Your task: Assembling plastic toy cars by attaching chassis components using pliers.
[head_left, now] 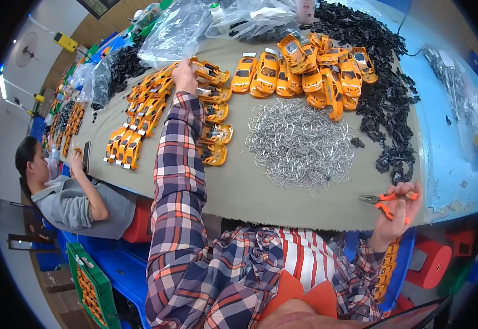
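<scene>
My left hand (184, 77) reaches to the far left part of the table, its fingers closed at the end of an orange toy car body (210, 72). That body lies at the far end of a column of upturned orange car bodies (215, 133). Left of my arm stand rows of orange toy cars (148, 109), upright. My right hand (405, 209), near the front right edge, holds pliers (388, 197) with orange-red handles; their jaws point left and look slightly apart. Between the hands lies a heap of thin silvery wire pieces (302, 145).
Behind the wire is a pile of orange car bodies (310, 71). Black plastic parts (384, 118) spread along the right. Clear plastic bags (176, 33) lie at the back. A co-worker (66, 192) sits at the left, one hand raised. A red stool (430, 263) stands right.
</scene>
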Tool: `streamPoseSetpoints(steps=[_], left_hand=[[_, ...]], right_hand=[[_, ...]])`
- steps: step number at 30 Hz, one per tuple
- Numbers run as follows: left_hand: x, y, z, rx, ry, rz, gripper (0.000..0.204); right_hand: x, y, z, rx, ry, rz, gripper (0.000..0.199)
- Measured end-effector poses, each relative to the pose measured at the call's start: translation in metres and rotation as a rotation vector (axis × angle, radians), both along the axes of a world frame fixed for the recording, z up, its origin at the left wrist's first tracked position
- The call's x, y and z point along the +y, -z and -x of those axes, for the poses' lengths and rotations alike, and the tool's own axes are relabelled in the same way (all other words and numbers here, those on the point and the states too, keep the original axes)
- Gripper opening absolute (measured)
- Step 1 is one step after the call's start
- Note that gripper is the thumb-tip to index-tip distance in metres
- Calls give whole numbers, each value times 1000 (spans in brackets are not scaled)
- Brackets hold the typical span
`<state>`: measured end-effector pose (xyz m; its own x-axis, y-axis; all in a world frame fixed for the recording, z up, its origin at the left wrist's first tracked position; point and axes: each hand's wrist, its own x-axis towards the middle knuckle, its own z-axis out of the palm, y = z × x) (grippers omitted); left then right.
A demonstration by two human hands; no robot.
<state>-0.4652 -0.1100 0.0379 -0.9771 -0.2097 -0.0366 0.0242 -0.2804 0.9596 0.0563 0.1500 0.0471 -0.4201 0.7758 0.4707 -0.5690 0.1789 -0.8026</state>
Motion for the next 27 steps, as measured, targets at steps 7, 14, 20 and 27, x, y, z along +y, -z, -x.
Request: streamPoseSetpoints(steps=[7,14,20,27], left_hand=[[15,17,-3,206,-272,1505,30],[97,7,-43,159,533,1740,56],[105,6,-20,184,540,1779,63],[86,-26,-29,98,600,1350,53]], right_hand=[[16,4,-14,-35,-71,99,51],[34,-6,0,42,-148,257,53],[79,-25,19,209,1,150,46],[102,-11,59,325,-189,204,44]])
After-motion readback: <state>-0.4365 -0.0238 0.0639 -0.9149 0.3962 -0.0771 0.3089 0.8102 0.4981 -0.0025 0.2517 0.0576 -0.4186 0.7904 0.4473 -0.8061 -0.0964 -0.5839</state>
